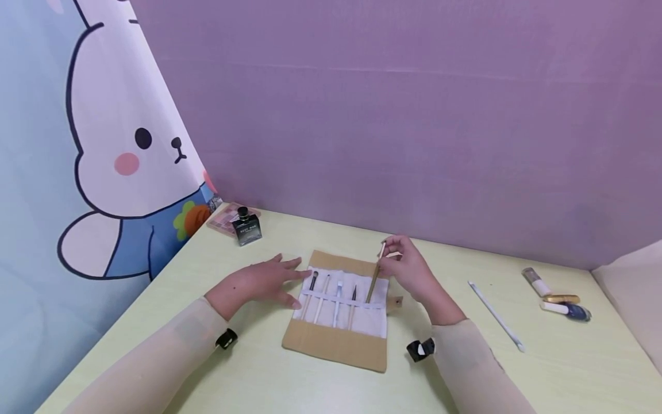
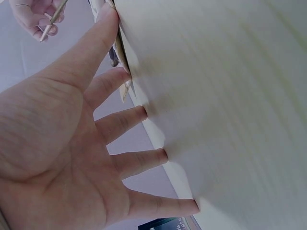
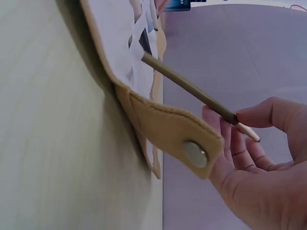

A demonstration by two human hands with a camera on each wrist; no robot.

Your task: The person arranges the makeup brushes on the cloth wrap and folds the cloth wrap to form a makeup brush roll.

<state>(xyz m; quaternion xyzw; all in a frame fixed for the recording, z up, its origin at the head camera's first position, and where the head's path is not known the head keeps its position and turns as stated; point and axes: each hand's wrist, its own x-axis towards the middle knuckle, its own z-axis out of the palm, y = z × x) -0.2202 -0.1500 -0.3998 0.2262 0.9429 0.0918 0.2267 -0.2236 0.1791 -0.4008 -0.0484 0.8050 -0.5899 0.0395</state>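
A tan brush roll (image 1: 336, 352) lies unfolded on the table, its pale lining crossed by a white elastic band. Several thin makeup brushes (image 1: 338, 299) sit side by side under that band. My right hand (image 1: 408, 269) pinches a slim olive-gold, pencil-like stick (image 3: 189, 88) by its pale upper end. The stick slants down, its lower end at the band's right part. My left hand (image 1: 266, 280) lies spread at the roll's left edge, fingers straight, fingertips down on the table in the left wrist view. A snap strap (image 3: 177, 132) sticks out beside the right hand.
At the back left, a dark perfume bottle (image 1: 247, 228) stands by a pink palette (image 1: 223, 221). Right of the roll lies a long white stick (image 1: 496, 316). Farther right are a small bottle (image 1: 535, 282), a gold tube (image 1: 561, 299) and a blue nail polish bottle (image 1: 576, 312).
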